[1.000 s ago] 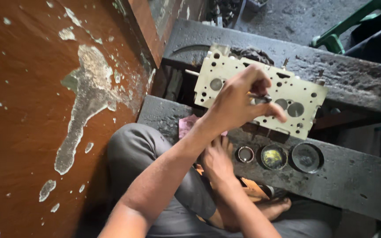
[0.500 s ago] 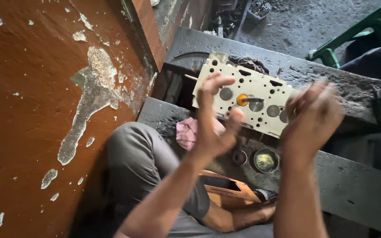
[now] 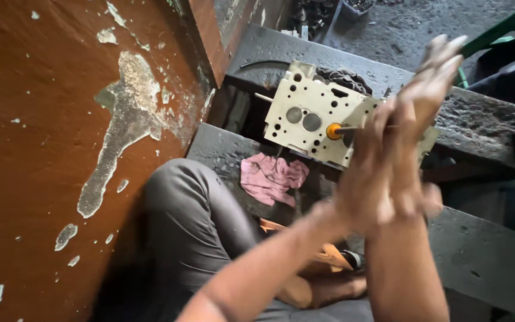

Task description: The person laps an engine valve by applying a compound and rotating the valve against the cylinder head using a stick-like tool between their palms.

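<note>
A pale metal cylinder head [image 3: 305, 107] with round ports and small holes lies across two dark beams. An orange cup [image 3: 333, 131] on the end of a thin stick [image 3: 349, 127] is pressed against its face. My left hand [image 3: 368, 173] and my right hand [image 3: 427, 101] are pressed palm to palm, with the stick caught between them. The right hand's fingers reach higher, past the head's right end, and hide that part of it. Both hands are blurred.
A pink rag [image 3: 269, 176] lies on the near beam [image 3: 484, 256] below the head. A peeling brown wall [image 3: 49, 119] fills the left. My grey-trousered knee [image 3: 192, 220] is bent beneath my arms. A green chair [image 3: 508, 30] stands at the top right.
A second ago one hand rested on the head. Half a second ago both hands were raised apart. Now they are pressed together around the stick.
</note>
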